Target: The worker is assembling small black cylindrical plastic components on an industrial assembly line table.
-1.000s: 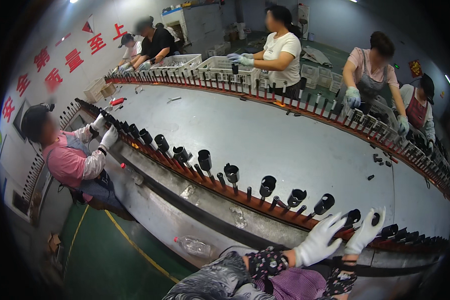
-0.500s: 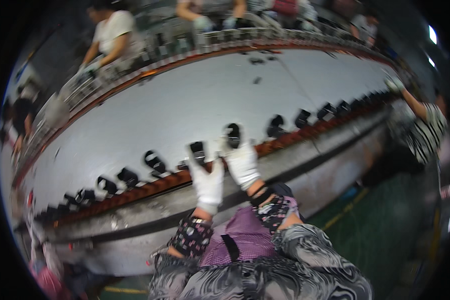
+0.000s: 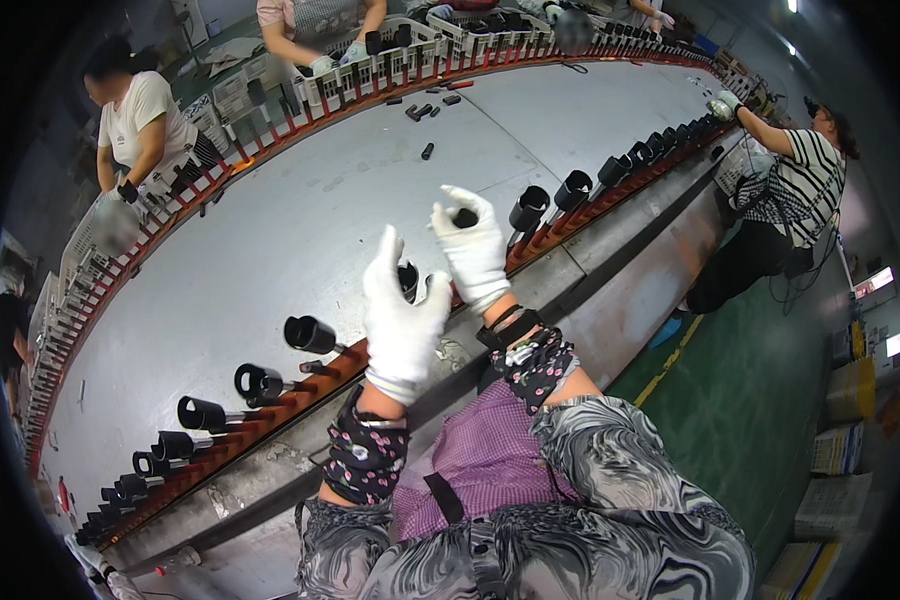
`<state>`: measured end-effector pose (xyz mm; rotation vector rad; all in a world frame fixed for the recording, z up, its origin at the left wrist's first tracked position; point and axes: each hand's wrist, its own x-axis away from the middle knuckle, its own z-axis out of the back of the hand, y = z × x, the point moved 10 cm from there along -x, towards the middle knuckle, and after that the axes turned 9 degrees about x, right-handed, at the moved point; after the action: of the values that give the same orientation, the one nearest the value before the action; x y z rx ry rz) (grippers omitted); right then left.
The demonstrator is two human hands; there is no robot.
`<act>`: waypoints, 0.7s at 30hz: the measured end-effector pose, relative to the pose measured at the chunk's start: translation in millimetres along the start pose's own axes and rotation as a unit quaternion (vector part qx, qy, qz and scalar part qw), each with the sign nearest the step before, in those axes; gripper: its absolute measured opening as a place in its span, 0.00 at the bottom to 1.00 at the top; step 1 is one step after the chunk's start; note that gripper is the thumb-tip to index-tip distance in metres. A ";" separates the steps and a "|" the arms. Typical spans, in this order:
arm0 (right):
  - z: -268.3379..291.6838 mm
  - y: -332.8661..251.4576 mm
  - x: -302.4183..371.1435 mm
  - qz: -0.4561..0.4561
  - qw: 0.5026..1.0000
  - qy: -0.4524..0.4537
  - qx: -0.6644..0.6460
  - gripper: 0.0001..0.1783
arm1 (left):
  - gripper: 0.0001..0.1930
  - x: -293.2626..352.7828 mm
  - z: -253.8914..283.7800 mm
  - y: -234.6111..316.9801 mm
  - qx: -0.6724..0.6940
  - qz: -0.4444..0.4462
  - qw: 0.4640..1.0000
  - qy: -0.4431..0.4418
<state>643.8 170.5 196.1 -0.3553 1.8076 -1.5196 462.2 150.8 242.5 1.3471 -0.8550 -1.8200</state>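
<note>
Both my hands wear white gloves and patterned sleeves. My right hand [image 3: 473, 250] is raised over the rail and pinches a small black part [image 3: 465, 217] between its fingertips. My left hand [image 3: 400, 325] sits just below and left of it, its thumb and fingers curled around a black cup-shaped part [image 3: 408, 279] at the rail; most of that part is hidden by the glove. A row of similar black cups, such as one [image 3: 310, 334] to the left and one [image 3: 530, 208] to the right, stands on pegs along the red rail [image 3: 270, 415].
A wide grey conveyor table [image 3: 300, 210] carries several loose black parts [image 3: 427, 151]. Co-workers stand at its far side [image 3: 140, 110] beside white crates [image 3: 410, 45], and another person in a striped shirt [image 3: 795, 190] works at the right. Green floor with a yellow line [image 3: 670, 350] lies to my right.
The view has swung further round the line. My hands lifted apart from the rail; the right now holds a small black part higher up, the left stays at a cup.
</note>
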 end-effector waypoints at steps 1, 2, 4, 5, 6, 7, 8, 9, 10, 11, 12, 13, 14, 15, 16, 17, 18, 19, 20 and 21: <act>-8.7 -1.3 6.3 0.026 0.999 -0.008 -0.028 0.22 | 0.41 -6.7 3.9 -17.0 0.075 0.071 0.995 0.007; -15.0 0.8 10.5 0.033 0.999 -0.020 0.011 0.24 | 0.43 -10.8 10.4 -30.8 0.159 0.127 0.978 0.034; -29.7 -1.8 22.0 0.025 0.998 -0.053 0.010 0.28 | 0.42 -8.1 24.3 -40.7 0.180 0.156 0.969 0.069; -34.4 2.0 29.8 -0.003 0.998 -0.057 -0.005 0.30 | 0.42 -2.9 31.2 -45.9 0.167 0.144 0.971 0.087; -33.7 -0.5 36.4 0.005 0.998 -0.052 0.027 0.31 | 0.42 3.1 36.3 -53.4 0.182 0.147 0.966 0.112; -34.0 -2.0 44.7 0.016 0.997 -0.049 0.058 0.33 | 0.41 11.6 42.4 -62.2 0.198 0.146 0.959 0.138; -34.4 -2.8 54.7 0.027 0.995 -0.045 0.088 0.34 | 0.41 22.6 49.4 -70.7 0.214 0.145 0.952 0.164; -34.9 3.6 65.5 0.032 0.997 -0.050 0.051 0.34 | 0.40 37.0 52.0 -77.1 0.198 0.144 0.955 0.164; -42.9 7.3 79.3 -0.053 0.980 -0.118 0.152 0.32 | 0.40 56.4 61.9 -81.3 0.160 0.183 0.956 0.164; -39.9 11.9 100.5 -0.134 0.941 -0.180 0.252 0.30 | 0.40 81.0 71.0 -85.6 0.123 0.221 0.954 0.161; -35.4 9.6 116.7 -0.100 0.954 -0.182 0.214 0.26 | 0.39 102.7 82.8 -79.2 0.002 0.188 0.968 0.169; -29.1 19.4 130.7 -0.065 0.965 -0.179 0.182 0.23 | 0.39 123.6 85.0 -78.8 -0.113 0.153 0.967 0.170; -18.6 49.1 137.4 -0.040 0.986 -0.145 0.073 0.20 | 0.39 139.9 79.5 -80.7 -0.052 0.115 0.977 0.170; -8.2 57.7 143.9 -0.108 0.983 -0.148 0.033 0.23 | 0.40 148.9 73.1 -80.9 -0.076 0.140 0.983 0.090; 10.6 53.8 136.6 -0.099 0.994 -0.055 -0.005 0.26 | 0.40 151.3 63.4 -76.1 -0.073 0.123 0.989 0.045; 28.4 51.9 127.3 -0.089 0.994 0.038 -0.043 0.30 | 0.40 153.7 52.6 -70.1 -0.070 0.104 0.992 -0.001; 46.4 33.7 109.7 -0.032 0.996 0.078 0.002 0.34 | 0.40 142.1 40.8 -46.9 -0.068 0.041 0.997 -0.025; 53.7 12.7 95.1 0.024 0.992 0.113 0.039 0.38 | 0.41 125.9 39.8 -28.5 -0.075 0.010 0.997 -0.016; 46.5 -8.5 84.8 0.062 0.984 0.123 0.111 0.40 | 0.41 107.1 38.7 -12.3 -0.083 -0.018 0.996 -0.006; 33.0 -32.5 78.3 0.081 0.979 0.100 0.161 0.42 | 0.42 87.8 35.8 -1.5 -0.089 -0.044 0.995 0.000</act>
<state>604.3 88.5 197.7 0.1018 1.6534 -1.7441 409.1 81.2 206.0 1.2878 -0.6257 -1.9152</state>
